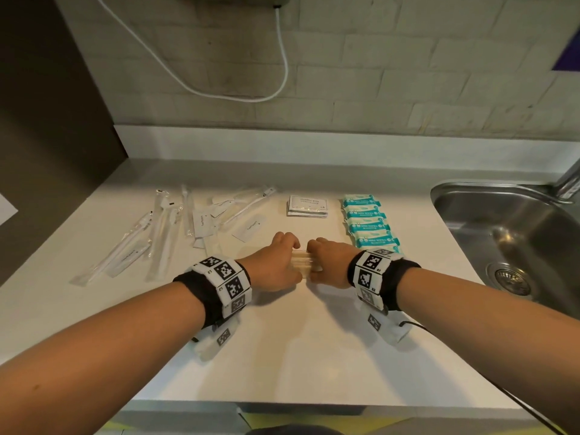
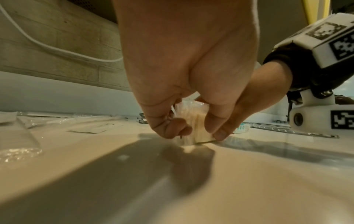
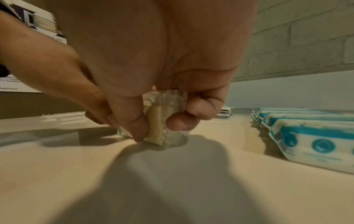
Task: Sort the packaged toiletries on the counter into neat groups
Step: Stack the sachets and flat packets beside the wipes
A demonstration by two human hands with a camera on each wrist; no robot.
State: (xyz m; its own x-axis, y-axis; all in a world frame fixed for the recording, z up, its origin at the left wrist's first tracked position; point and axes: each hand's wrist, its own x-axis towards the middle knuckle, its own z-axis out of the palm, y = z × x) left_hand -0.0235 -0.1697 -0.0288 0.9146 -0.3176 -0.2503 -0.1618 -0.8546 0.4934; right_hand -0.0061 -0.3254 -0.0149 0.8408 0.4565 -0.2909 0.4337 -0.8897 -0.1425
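A small stack of clear-wrapped packets [image 1: 303,262] with pale sticks inside stands on the white counter [image 1: 282,356] between my hands. My left hand [image 1: 276,265] pinches its left end, thumb and fingers curled round the packets [image 2: 193,125]. My right hand [image 1: 326,262] grips the right end of the packets [image 3: 162,121] the same way. Behind them lie a stack of shampoo sachets [image 1: 307,207] and a neat row of teal wipe packs [image 1: 367,224]. Wrapped toothbrushes and toothpaste sachets [image 1: 194,221] lie scattered at the left.
A steel sink [image 1: 518,243] is set into the counter at the right, with a tap [image 1: 569,180] at its back. A white cable [image 1: 282,73] hangs on the brick wall behind. A dark panel [image 1: 47,136] bounds the counter on the left.
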